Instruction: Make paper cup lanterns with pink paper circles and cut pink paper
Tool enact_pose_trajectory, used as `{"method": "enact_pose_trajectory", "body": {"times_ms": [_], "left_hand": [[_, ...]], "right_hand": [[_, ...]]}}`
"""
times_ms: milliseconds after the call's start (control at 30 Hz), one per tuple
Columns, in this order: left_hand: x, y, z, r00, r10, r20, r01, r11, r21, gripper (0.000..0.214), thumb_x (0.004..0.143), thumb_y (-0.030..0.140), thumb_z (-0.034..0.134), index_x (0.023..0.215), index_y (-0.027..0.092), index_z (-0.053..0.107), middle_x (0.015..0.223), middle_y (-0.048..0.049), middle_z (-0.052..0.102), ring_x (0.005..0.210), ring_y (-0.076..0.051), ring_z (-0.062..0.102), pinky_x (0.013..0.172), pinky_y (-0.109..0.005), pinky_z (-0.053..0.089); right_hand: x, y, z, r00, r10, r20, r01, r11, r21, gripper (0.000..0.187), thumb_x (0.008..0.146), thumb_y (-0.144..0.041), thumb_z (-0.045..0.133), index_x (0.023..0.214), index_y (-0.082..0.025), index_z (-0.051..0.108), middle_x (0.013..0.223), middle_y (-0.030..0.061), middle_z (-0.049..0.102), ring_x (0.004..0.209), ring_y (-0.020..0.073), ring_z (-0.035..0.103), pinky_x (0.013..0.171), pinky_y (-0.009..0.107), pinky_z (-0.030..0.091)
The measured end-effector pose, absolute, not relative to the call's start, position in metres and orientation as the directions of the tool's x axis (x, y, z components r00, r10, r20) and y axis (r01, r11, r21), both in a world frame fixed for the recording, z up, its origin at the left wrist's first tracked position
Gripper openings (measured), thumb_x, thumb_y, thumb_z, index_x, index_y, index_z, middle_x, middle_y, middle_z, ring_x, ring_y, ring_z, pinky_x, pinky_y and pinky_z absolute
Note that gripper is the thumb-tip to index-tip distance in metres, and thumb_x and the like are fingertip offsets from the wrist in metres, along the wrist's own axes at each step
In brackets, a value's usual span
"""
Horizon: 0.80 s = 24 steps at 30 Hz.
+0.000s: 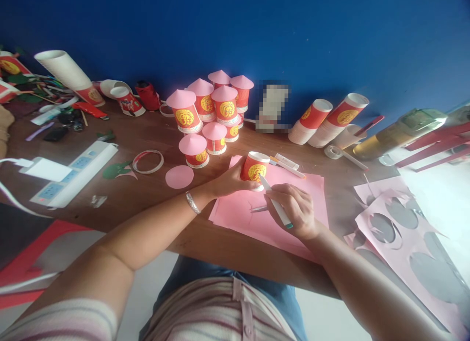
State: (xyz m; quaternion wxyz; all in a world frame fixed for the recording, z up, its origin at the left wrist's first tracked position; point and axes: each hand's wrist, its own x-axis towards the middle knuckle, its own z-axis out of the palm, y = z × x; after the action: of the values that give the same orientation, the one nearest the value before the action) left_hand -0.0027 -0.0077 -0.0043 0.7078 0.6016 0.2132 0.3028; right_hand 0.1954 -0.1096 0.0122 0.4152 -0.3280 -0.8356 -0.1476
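Observation:
My left hand (235, 179) is closed around a red paper cup (250, 165) with a yellow round emblem and a white rim. The cup stands upright over a stack of pink paper (235, 214). In my right hand (295, 209) is a white marker pen (278, 206) with a green end, its tip at the front of the cup near the emblem. Whether the tip touches is hard to tell. A slim grey object (259, 209) lies on the paper beside my right hand. Behind the cup lie an orange-and-white pen (290, 168) and a white stick-shaped item (287, 161).
Several red cups with pink cone roofs (200, 106) stand behind my left hand, near a pink paper disc (179, 177). A tape roll (148, 162) and a power strip (75, 174) lie left. Stacked cups (338, 121) and cut pink scraps (370, 218) are right.

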Motion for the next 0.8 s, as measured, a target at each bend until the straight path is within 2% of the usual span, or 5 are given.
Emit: {"method": "enact_pose_trajectory", "body": {"times_ms": [400,667,800], "left_hand": [[-0.0025,-0.01,0.0035,0.722,0.69,0.038,-0.128,0.08,0.988,0.056,0.076,0.026,0.085,0.118,0.02,0.049,0.099,-0.0023,0.058,0.09,-0.018,0.059,0.076,-0.034,0.053],[-0.0031,-0.0098,0.0012,0.728,0.683,0.052,-0.144,0.078,0.987,0.06,0.077,0.03,0.086,0.123,0.02,0.049,0.103,-0.0033,0.058,0.091,-0.018,0.059,0.075,-0.032,0.052],[-0.0028,-0.0094,0.0006,0.73,0.68,0.062,-0.159,0.081,0.984,0.06,0.077,0.031,0.087,0.122,0.019,0.049,0.102,-0.0023,0.058,0.089,-0.016,0.058,0.075,-0.03,0.052]], "right_hand": [[0.1956,-0.1094,0.0143,-0.406,0.438,0.802,0.685,0.727,-0.05,0.029,0.092,-0.003,0.065,0.117,-0.017,0.061,0.088,0.0067,0.072,0.071,0.0183,0.069,0.062,0.03,0.055],[0.1944,-0.1092,0.0142,-0.451,0.421,0.787,0.682,0.732,-0.001,0.028,0.094,-0.004,0.064,0.118,-0.018,0.059,0.088,0.0062,0.07,0.073,0.0171,0.067,0.063,0.029,0.055],[0.1948,-0.1088,0.0123,-0.479,0.408,0.777,0.678,0.734,0.032,0.027,0.093,-0.002,0.063,0.117,-0.014,0.061,0.089,0.009,0.07,0.073,0.0183,0.068,0.064,0.03,0.055]]}}
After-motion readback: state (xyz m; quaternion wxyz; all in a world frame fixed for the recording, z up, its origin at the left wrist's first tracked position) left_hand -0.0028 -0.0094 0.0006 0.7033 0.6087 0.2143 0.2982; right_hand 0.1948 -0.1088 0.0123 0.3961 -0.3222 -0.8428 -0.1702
